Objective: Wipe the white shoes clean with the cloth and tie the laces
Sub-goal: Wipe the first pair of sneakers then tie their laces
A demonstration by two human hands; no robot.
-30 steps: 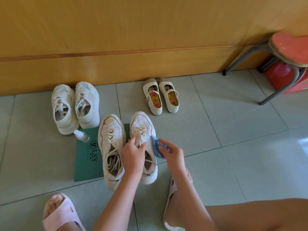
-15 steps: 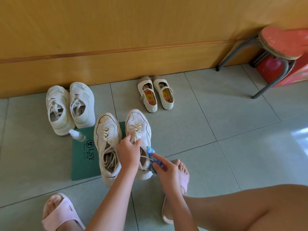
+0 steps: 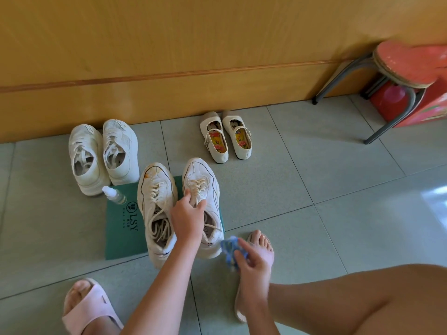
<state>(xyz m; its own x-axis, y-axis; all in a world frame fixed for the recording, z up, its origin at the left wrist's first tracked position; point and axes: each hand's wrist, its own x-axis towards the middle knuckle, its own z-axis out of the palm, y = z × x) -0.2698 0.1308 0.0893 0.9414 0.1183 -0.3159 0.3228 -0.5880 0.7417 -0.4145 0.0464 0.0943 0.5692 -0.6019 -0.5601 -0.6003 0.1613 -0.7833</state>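
Two white lace-up shoes stand side by side on a green mat (image 3: 121, 228). The left shoe (image 3: 154, 197) has yellow stains at its toe and loose laces. My left hand (image 3: 187, 217) grips the tongue and laces of the right shoe (image 3: 200, 180). My right hand (image 3: 251, 261) holds a crumpled blue cloth (image 3: 229, 251) just beside the heel of the right shoe, close to its outer side.
A small spray bottle (image 3: 113, 193) lies at the mat's top left corner. Another white pair (image 3: 104, 153) and small strap shoes (image 3: 225, 139) stand by the wooden wall. A red stool (image 3: 406, 68) stands at right. My feet in pink slippers (image 3: 89, 308) rest on the tiled floor.
My right hand with the blue cloth has slid back along the right shoe's outer side from near the laces to its heel. My left hand keeps its grip on the shoe.
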